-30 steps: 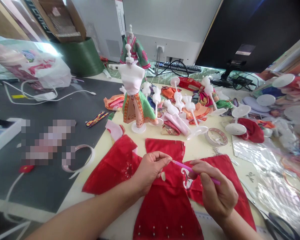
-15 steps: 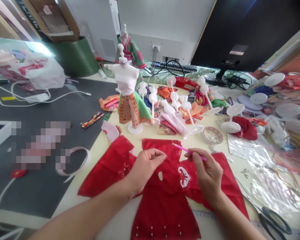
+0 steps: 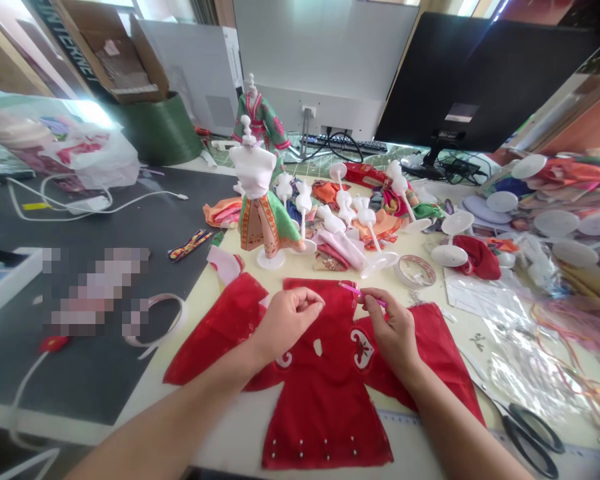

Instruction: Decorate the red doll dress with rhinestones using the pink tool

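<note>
A small red garment piece (image 3: 325, 407) lies spread flat on the pale mat, with wide sleeves to both sides and a hole near its middle. White scroll motifs flank the hole, and a row of small pearl-like dots runs along the lower hem. My right hand (image 3: 393, 330) grips a slim pink pen-like stick (image 3: 350, 289), its tip over the upper edge of the red cloth. Above the left sleeve, my left hand (image 3: 290, 317) is closed in a pinch with thumb and forefinger together. Whatever may be between those fingertips is too small to make out.
Behind the cloth stands a white doll dress form (image 3: 253, 167) in a green and orange skirt. Several bare forms and fabric scraps lie around it. A tape roll (image 3: 416, 271) sits to the right, black-handled scissors (image 3: 525, 427) at lower right, a pale ring of tape (image 3: 175, 317) at left.
The view has tilted and shifted slightly. Both hands sit a little further left against the cloth, and the left scroll motif now shows beneath my left wrist. Both grips look the same.
</note>
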A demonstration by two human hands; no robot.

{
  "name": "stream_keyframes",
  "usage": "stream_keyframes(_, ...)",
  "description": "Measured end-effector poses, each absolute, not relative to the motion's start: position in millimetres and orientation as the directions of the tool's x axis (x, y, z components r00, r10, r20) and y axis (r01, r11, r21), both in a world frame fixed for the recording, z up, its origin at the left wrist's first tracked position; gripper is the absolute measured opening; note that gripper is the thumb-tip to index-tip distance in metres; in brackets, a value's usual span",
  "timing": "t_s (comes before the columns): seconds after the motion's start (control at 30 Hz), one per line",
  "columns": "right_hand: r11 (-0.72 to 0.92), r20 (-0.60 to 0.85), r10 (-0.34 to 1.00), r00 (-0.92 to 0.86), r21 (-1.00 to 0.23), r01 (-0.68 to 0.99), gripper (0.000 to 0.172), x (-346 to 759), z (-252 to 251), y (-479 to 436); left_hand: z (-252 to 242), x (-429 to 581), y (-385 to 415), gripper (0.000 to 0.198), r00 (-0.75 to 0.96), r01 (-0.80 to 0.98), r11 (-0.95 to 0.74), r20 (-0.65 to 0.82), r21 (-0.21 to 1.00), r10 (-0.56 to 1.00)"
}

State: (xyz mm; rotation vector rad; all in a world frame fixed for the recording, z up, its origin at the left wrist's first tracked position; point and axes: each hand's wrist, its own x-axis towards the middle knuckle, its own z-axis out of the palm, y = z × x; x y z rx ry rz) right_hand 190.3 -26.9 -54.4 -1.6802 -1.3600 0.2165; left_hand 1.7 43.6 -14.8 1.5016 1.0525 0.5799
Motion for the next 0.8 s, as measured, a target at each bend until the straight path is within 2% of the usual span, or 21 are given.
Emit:
stream_keyframes(0.23, 0.050, 0.390, 0.847, 0.361, -0.735, 0.676, 0.021, 190, -57, -25, 8, -5, 54, 0.021, 0.528, 0.491, -0.167, -0.139, 0.855, 0.838)
stream_keyframes(0.37, 0.061, 0.400, 0.845, 0.356, -0.731, 0.679, 0.020, 188, -57, -24, 1, 15, 70, 0.019, 0.589, 0.619, -0.400, -0.062, 0.676, 0.806)
stream_keyframes(0.8, 0.051, 0.402, 0.846, 0.350, -0.715, 0.697, 0.018, 190, -54, -25, -33, 43, 89, 0.022, 0.609, 0.660, -0.521, 0.019, 0.542, 0.793)
